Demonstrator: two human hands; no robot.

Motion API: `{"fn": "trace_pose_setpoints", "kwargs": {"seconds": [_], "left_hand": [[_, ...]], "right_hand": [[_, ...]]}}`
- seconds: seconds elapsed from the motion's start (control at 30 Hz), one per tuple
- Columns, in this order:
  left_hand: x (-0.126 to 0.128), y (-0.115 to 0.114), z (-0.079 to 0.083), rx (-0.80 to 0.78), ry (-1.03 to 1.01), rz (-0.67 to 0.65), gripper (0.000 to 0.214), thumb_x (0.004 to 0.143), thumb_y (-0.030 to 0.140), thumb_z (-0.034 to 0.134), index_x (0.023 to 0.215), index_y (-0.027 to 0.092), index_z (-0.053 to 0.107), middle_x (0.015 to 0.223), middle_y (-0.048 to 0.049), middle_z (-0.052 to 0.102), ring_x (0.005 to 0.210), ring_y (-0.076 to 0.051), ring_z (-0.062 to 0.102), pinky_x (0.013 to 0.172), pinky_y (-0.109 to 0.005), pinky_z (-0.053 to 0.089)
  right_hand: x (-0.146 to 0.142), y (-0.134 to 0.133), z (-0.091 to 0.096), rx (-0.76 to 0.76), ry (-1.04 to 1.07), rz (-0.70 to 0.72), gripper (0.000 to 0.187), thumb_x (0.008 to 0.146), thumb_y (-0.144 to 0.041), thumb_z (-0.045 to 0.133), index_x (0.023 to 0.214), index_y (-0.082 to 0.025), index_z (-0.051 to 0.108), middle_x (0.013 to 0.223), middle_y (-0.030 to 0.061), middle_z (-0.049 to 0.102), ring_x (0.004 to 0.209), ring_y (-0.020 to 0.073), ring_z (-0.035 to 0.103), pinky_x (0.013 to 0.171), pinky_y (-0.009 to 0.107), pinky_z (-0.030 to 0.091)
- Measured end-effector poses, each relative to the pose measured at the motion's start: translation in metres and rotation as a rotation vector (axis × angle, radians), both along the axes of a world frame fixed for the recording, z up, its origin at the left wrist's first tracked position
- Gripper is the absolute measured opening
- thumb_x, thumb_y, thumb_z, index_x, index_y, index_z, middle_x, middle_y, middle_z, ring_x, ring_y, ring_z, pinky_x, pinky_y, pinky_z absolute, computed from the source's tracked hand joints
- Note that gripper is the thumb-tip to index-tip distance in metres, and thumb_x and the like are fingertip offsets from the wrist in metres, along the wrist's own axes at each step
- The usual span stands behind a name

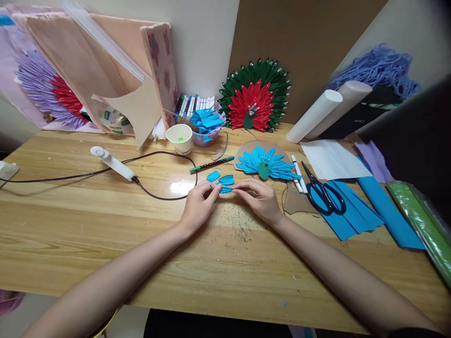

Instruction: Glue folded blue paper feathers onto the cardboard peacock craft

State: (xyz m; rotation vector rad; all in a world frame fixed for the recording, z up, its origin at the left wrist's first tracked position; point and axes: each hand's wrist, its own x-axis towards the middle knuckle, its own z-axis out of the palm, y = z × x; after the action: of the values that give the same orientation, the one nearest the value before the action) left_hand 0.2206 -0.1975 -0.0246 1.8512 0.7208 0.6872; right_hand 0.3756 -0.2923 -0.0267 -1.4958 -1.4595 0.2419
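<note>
My left hand (199,206) and my right hand (259,199) meet over the wooden table (105,225), both pinching a small blue paper petal (226,189) between their fingertips. Two more loose blue petals (220,178) lie just beyond it. Behind my right hand sits a half-made blue paper peacock (264,163) on a round cardboard base. A green pen (211,164) lies to the left of the peacock.
Black scissors (324,192) rest on blue paper sheets (355,211) at the right. A white cup (179,138), a bowl of blue petals (207,124), markers and a red-green peacock (255,96) stand at the back. A corded white glue tool (112,163) lies left. Rolls and green paper sit far right.
</note>
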Motion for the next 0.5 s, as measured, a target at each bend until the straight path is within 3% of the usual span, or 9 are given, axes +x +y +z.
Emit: {"fn": "trace_pose_setpoints", "kwargs": {"seconds": [0.5], "left_hand": [[0.0003,-0.001,0.0014,0.048,0.004,-0.011,0.03,0.086,0.034,0.047,0.063,0.016,0.054,0.066,0.0,0.049,0.065,-0.013,0.045,0.061,-0.024,0.033]], "right_hand": [[0.0011,0.0012,-0.0042,0.029,-0.167,0.034,0.004,0.085,-0.017,0.054,0.087,-0.019,0.057,0.081,0.0052,0.063,0.077,0.0161,0.059,0.069,0.03,0.048]]}}
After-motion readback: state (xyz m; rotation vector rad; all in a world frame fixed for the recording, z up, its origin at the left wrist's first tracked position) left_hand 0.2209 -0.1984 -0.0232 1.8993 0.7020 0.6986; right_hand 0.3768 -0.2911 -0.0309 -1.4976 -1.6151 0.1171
